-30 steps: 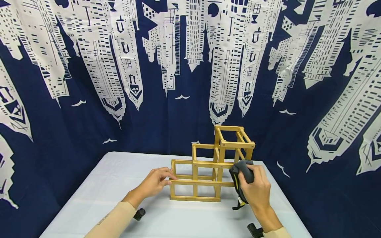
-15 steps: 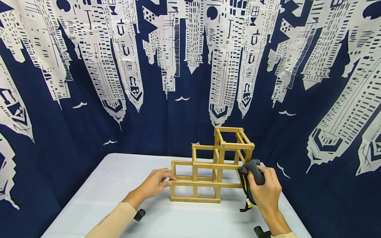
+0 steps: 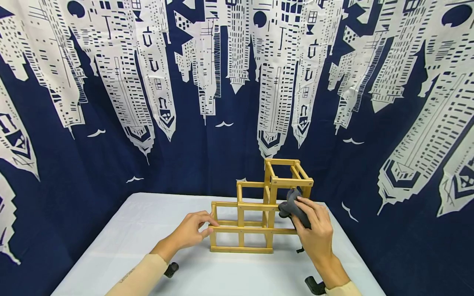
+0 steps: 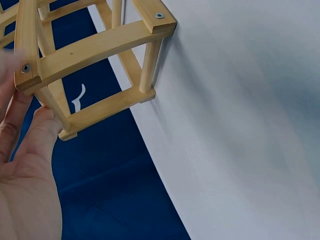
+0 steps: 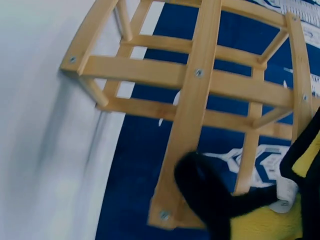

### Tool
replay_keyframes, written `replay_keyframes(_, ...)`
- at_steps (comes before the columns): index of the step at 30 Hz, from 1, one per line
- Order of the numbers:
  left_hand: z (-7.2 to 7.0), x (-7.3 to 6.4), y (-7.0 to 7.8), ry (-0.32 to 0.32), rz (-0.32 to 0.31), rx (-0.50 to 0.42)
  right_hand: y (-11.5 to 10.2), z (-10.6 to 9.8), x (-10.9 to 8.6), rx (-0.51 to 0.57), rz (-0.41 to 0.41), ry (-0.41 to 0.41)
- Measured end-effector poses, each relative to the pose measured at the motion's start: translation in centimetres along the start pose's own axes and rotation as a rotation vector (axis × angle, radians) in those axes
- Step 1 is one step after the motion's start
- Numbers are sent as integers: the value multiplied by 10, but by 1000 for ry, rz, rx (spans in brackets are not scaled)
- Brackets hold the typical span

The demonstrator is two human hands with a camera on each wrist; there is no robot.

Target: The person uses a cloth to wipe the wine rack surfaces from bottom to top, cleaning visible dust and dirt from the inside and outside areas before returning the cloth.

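A stepped frame rack of light wooden bars (image 3: 242,249) stands on the table, its tallest cube at the right. My left hand (image 3: 189,230) grips the rack's left end; in the left wrist view, thumb and fingers (image 4: 37,137) pinch a corner bar (image 4: 52,105). In my right hand (image 3: 316,226) is a soft grey plush thing (image 3: 301,213), held against the rack's right side, below the tall cube. From the right wrist, its black and yellow plush underside (image 5: 265,225) and a white tag (image 5: 286,195) show beside the wooden bars (image 5: 202,75); the right fingers are out of that view.
A white-covered table (image 3: 122,234) carries the rack. Behind it hangs a dark blue cloth (image 3: 207,164) printed with white upside-down city buildings. Black wrist-worn devices (image 3: 171,269) show at both forearms.
My right hand first shifted right with the plush thing, then came back left and tilted it toward the rack below the tall cube. My left hand stays on the rack.
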State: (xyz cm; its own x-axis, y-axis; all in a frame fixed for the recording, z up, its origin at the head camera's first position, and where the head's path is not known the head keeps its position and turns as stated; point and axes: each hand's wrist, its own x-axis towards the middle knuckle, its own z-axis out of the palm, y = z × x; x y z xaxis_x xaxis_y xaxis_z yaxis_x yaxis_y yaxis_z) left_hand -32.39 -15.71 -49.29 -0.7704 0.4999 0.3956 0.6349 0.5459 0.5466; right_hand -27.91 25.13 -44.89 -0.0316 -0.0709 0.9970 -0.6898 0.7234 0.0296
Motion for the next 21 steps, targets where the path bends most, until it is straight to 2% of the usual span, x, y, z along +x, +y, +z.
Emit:
replay_keyframes(6, 1, 1, -2, 12, -4, 9, -9, 18, 23, -44, -221, -43)
replay_keyframes(10, 0, 3, -1, 21, 10, 22, -10, 24, 37, -90, -282, -113)
replay_keyframes(14, -1, 3, 0, 23, 19, 3, -9, 26, 40, -110, -247, -225)
replay_keyframes(21, -1, 2, -1, 12, 10, -16, -12, 18, 32, -65, -74, -385)
